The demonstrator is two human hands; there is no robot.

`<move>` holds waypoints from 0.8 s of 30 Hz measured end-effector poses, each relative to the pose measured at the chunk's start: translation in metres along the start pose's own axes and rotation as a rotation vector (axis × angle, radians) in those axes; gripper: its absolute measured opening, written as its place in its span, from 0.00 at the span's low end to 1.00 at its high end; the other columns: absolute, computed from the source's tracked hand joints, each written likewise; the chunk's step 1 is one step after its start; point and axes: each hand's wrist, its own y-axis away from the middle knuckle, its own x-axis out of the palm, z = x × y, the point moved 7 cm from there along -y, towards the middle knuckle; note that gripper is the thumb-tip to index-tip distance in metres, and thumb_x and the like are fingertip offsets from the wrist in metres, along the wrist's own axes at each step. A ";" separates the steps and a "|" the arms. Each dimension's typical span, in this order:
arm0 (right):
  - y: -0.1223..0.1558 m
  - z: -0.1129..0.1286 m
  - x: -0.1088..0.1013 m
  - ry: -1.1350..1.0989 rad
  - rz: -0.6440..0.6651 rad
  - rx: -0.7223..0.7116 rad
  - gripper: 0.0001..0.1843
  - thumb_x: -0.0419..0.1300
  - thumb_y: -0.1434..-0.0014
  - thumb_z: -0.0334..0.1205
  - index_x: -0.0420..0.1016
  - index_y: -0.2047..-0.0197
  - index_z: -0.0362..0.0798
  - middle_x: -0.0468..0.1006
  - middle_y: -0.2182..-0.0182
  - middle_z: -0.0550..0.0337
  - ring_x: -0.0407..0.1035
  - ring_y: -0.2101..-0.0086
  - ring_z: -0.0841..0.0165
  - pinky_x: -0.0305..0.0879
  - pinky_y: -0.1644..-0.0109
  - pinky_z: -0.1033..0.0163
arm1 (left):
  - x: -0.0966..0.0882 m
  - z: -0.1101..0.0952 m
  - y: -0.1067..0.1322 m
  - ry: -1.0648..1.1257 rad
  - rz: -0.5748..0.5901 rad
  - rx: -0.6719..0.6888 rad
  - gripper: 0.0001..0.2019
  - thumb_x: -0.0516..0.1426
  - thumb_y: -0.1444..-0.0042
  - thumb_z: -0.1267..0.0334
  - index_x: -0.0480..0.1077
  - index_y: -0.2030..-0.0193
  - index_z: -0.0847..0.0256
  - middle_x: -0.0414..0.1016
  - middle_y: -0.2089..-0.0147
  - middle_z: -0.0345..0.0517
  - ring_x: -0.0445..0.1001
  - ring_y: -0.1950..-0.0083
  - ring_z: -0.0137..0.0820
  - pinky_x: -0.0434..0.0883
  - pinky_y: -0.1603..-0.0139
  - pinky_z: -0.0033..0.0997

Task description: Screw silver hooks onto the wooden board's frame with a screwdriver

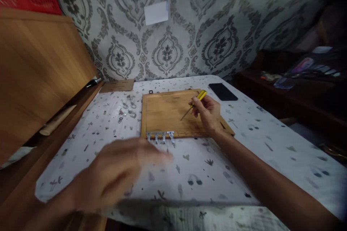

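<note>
1. Centrally, a wooden board is seen lying on the patterned tablecloth.
2. A yellow-handled screwdriver is pinched in the closed fingers of the right hand over the board's right half, tip slanted down towards the wood.
3. The left hand is blurred, held just before the board's near edge with fingers stretched out and nothing held.
4. A metal hook rack is set along that near edge.
5. A black phone is laid beyond the board's far right corner.
6. A white card is stuck on the wall above the board; no writing can be read on it.
</note>
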 end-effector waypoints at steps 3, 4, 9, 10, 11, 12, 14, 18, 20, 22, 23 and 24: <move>-0.001 0.001 -0.001 -0.006 -0.009 0.001 0.24 0.71 0.44 0.61 0.75 0.69 0.48 0.78 0.76 0.61 0.65 0.83 0.75 0.60 0.81 0.67 | -0.031 0.074 -0.027 -0.044 -0.241 -0.162 0.18 0.48 0.26 0.57 0.76 0.41 0.57 0.82 0.55 0.47 0.80 0.56 0.35 0.78 0.53 0.33; -0.002 0.001 -0.002 -0.009 -0.011 0.002 0.25 0.71 0.45 0.62 0.75 0.69 0.48 0.78 0.75 0.60 0.65 0.83 0.75 0.60 0.81 0.67 | -0.038 0.105 -0.030 -0.104 -0.312 -0.245 0.17 0.50 0.28 0.57 0.77 0.44 0.57 0.82 0.55 0.47 0.80 0.56 0.35 0.78 0.53 0.32; -0.005 -0.001 -0.004 -0.017 -0.024 0.012 0.27 0.72 0.48 0.65 0.75 0.69 0.47 0.80 0.73 0.58 0.64 0.83 0.75 0.60 0.82 0.66 | -0.042 0.214 -0.031 -0.255 -0.388 -0.376 0.12 0.53 0.36 0.64 0.79 0.54 0.58 0.81 0.57 0.48 0.79 0.55 0.38 0.78 0.49 0.37; -0.005 -0.002 -0.004 -0.017 -0.025 0.014 0.27 0.72 0.48 0.65 0.76 0.69 0.47 0.80 0.73 0.57 0.64 0.83 0.75 0.60 0.82 0.66 | -0.040 0.225 -0.030 -0.274 -0.393 -0.384 0.13 0.53 0.35 0.65 0.79 0.53 0.58 0.81 0.56 0.48 0.79 0.54 0.38 0.78 0.48 0.37; -0.005 -0.002 -0.005 -0.017 -0.026 0.016 0.27 0.72 0.48 0.64 0.76 0.69 0.47 0.80 0.72 0.57 0.64 0.83 0.75 0.60 0.82 0.66 | -0.038 0.233 -0.031 -0.292 -0.397 -0.387 0.13 0.54 0.35 0.67 0.79 0.52 0.58 0.81 0.54 0.49 0.79 0.52 0.38 0.77 0.46 0.38; -0.005 -0.002 -0.005 -0.016 -0.029 0.018 0.27 0.72 0.48 0.64 0.76 0.69 0.47 0.81 0.72 0.57 0.64 0.83 0.75 0.60 0.82 0.66 | -0.035 0.239 -0.032 -0.308 -0.398 -0.387 0.12 0.54 0.35 0.68 0.79 0.51 0.59 0.80 0.53 0.49 0.79 0.49 0.38 0.77 0.43 0.39; -0.005 -0.001 -0.006 -0.013 -0.033 0.021 0.27 0.72 0.48 0.65 0.76 0.70 0.47 0.80 0.73 0.57 0.64 0.83 0.75 0.60 0.82 0.66 | -0.031 0.248 -0.036 -0.334 -0.397 -0.389 0.10 0.56 0.32 0.66 0.78 0.50 0.61 0.80 0.50 0.50 0.78 0.46 0.40 0.75 0.39 0.44; -0.004 -0.002 -0.006 0.001 -0.027 0.029 0.26 0.72 0.48 0.64 0.77 0.70 0.48 0.78 0.77 0.59 0.63 0.84 0.73 0.59 0.82 0.66 | -0.034 0.269 -0.046 -0.368 -0.402 -0.420 0.15 0.61 0.29 0.56 0.74 0.42 0.62 0.76 0.41 0.52 0.77 0.43 0.41 0.78 0.42 0.50; -0.004 -0.004 -0.006 0.007 -0.028 0.033 0.26 0.72 0.48 0.64 0.77 0.71 0.48 0.77 0.78 0.60 0.63 0.84 0.73 0.59 0.82 0.66 | -0.039 0.280 -0.053 -0.370 -0.400 -0.441 0.17 0.61 0.29 0.55 0.73 0.39 0.61 0.75 0.39 0.53 0.78 0.43 0.41 0.79 0.43 0.49; -0.004 -0.005 -0.007 0.010 -0.035 0.035 0.26 0.72 0.48 0.64 0.77 0.71 0.48 0.78 0.77 0.59 0.63 0.84 0.73 0.59 0.82 0.66 | -0.046 0.290 -0.061 -0.365 -0.392 -0.458 0.17 0.61 0.28 0.55 0.72 0.38 0.61 0.74 0.38 0.54 0.78 0.43 0.41 0.79 0.43 0.49; -0.004 -0.006 -0.007 0.011 -0.039 0.036 0.26 0.72 0.48 0.63 0.78 0.71 0.48 0.78 0.77 0.59 0.63 0.83 0.73 0.59 0.82 0.66 | -0.050 0.295 -0.066 -0.362 -0.389 -0.465 0.17 0.61 0.29 0.55 0.72 0.38 0.61 0.74 0.38 0.54 0.78 0.43 0.41 0.79 0.43 0.49; -0.005 -0.006 -0.008 0.012 -0.043 0.037 0.25 0.72 0.48 0.63 0.78 0.71 0.48 0.79 0.76 0.58 0.63 0.83 0.73 0.59 0.82 0.66 | -0.053 0.299 -0.071 -0.357 -0.386 -0.473 0.18 0.61 0.29 0.55 0.72 0.38 0.61 0.74 0.38 0.54 0.78 0.43 0.41 0.79 0.43 0.49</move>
